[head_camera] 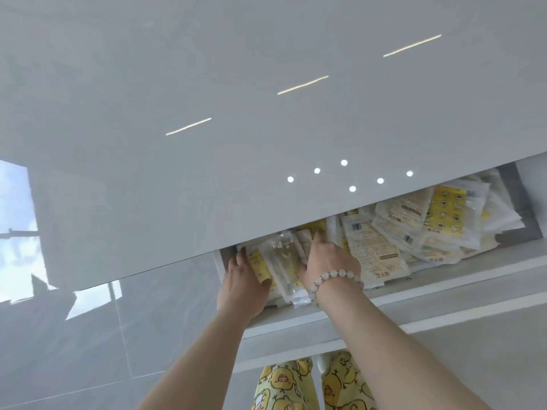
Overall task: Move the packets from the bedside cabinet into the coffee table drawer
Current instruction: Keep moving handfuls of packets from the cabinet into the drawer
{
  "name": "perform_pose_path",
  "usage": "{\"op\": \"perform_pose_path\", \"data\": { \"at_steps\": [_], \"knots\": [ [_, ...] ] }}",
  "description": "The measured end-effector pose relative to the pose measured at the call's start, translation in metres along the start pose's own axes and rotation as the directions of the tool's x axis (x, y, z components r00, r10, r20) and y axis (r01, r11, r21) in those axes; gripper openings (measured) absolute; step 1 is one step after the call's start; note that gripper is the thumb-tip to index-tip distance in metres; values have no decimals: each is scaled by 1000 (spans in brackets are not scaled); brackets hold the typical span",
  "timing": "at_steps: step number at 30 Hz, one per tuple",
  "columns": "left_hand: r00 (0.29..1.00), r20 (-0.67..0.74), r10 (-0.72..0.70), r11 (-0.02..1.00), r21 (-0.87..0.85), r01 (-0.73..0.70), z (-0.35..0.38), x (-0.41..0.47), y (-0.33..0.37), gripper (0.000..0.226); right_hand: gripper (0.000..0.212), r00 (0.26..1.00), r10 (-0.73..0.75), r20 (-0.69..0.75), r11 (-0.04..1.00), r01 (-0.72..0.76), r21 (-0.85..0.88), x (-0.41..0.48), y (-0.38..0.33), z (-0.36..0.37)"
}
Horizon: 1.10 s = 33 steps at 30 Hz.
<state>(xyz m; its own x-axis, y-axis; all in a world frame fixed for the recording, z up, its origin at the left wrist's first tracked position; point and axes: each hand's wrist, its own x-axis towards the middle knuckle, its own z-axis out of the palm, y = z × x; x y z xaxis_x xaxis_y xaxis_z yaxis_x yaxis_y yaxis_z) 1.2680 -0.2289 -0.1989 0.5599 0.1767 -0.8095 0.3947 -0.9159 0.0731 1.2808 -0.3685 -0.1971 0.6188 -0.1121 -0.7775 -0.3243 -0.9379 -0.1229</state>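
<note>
The coffee table drawer (444, 279) stands pulled out beneath the glossy grey table top (207, 113). Several clear and yellow packets (414, 229) lie heaped in its right half. Both my hands reach into its left end around a small stack of packets (281, 261). My left hand (242, 279) holds the stack's left side, its fingertips under the table top's edge. My right hand (328, 258), with a bead bracelet at the wrist, presses on the stack's right side, fingers stretched forward over it.
The table top overhangs the back of the drawer and hides what lies there. Its surface mirrors ceiling lights and a window. The drawer's white front rail (384, 309) runs below my wrists. My legs in yellow patterned trousers (310, 386) stand just under the drawer.
</note>
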Motion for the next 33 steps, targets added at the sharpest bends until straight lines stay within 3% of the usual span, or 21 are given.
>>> {"op": "perform_pose_path", "data": {
  "at_steps": [5, 8, 11, 16, 21, 26, 33],
  "knots": [
    [979, 75, 191, 966, 161, -201, -56, -54, 6, 58, 22, 981, -191, -27, 972, 185, -147, -55, -1, -70],
    [914, -90, 395, 872, 349, -343, -121, -100, 13, 45, 24, 945, -305, -117, 927, 267, -263, -96, -13, -147],
    [829, -315, 462, 866, 362, -345, -200, -157, 18, 40, 24, 875, -382, -296, 901, 282, -330, -153, -36, -237],
    [710, -597, 373, 927, 278, -253, -319, -247, 11, 34, 26, 735, -487, -471, 856, 295, -424, -261, -95, -347],
    [579, -760, 296, 955, 241, -172, -380, -322, -5, 32, 28, 584, -635, -506, 767, 395, -506, -341, -155, -381],
    [525, -843, 121, 992, 113, -48, -369, -381, -52, 33, 31, 409, -821, -398, 565, 488, -665, -395, -198, -352],
    [514, -833, -205, 979, -174, 108, -311, -445, -157, 34, 32, 251, -943, -218, 326, 573, -752, -461, -267, -281]
  ]
}}
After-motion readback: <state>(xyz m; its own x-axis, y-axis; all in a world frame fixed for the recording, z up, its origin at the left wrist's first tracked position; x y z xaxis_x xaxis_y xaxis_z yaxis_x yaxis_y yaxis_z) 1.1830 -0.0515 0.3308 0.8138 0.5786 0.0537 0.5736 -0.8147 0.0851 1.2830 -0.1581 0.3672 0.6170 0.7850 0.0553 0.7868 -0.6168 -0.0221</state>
